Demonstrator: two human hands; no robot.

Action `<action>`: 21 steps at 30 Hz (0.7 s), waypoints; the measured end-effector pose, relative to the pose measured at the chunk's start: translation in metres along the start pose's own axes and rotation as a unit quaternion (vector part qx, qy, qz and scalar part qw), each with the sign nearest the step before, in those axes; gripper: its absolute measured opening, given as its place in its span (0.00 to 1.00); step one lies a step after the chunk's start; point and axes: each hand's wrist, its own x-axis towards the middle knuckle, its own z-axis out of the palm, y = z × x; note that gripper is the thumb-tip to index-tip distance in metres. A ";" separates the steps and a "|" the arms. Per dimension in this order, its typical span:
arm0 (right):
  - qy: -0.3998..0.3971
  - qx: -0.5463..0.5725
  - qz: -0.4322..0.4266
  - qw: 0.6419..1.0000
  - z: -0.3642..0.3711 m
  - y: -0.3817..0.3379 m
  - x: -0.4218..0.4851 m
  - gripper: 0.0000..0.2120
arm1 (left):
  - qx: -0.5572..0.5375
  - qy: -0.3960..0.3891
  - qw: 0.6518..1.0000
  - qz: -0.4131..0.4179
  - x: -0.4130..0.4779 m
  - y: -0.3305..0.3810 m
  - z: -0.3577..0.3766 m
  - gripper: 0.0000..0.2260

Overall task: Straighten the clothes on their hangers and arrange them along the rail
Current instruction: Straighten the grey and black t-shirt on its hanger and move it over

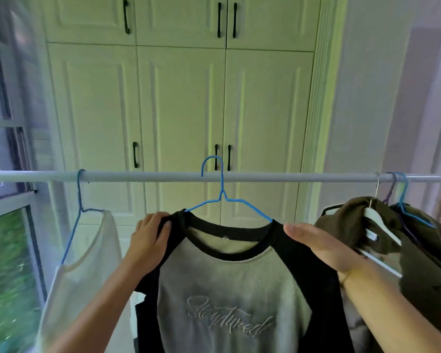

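Note:
A grey and black raglan shirt (224,289) hangs on a blue wire hanger (222,197), whose hook rises above the grey rail (278,177) at the middle. My left hand (150,235) grips the shirt's black left shoulder. My right hand (318,244) lies flat on the right shoulder with its fingers straight. A white top (87,263) hangs on a blue hanger (78,200) at the left of the rail. Olive-brown garments (415,250) hang bunched on several hangers at the right end.
White wardrobe doors (181,110) with black handles stand behind the rail. A window (8,250) with greenery outside is at the left. A pale wall (377,98) is at the right.

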 end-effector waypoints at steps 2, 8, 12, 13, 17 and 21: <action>-0.011 -0.003 -0.005 1.000 0.008 -0.007 0.008 0.17 | 0.004 0.002 1.000 -0.006 0.000 -0.005 -0.007 0.10; 0.021 0.020 0.013 0.999 0.024 -0.017 0.026 0.17 | -0.028 0.034 0.998 -0.035 0.005 -0.019 -0.033 0.10; 0.059 0.041 0.008 0.997 0.049 -0.013 0.035 0.21 | -0.034 0.072 0.995 -0.067 0.008 -0.013 -0.036 0.11; 0.074 0.031 0.008 0.997 0.058 -0.013 0.036 0.22 | -0.037 0.071 0.994 -0.074 0.008 -0.010 -0.035 0.15; 0.136 0.009 0.003 0.991 0.095 -0.013 0.045 0.15 | -0.113 0.061 0.988 -0.084 -0.006 0.004 -0.040 0.22; 0.178 -0.005 -0.020 0.984 0.142 -0.008 0.058 0.27 | -0.227 0.020 0.969 -0.101 -0.018 0.010 -0.054 0.15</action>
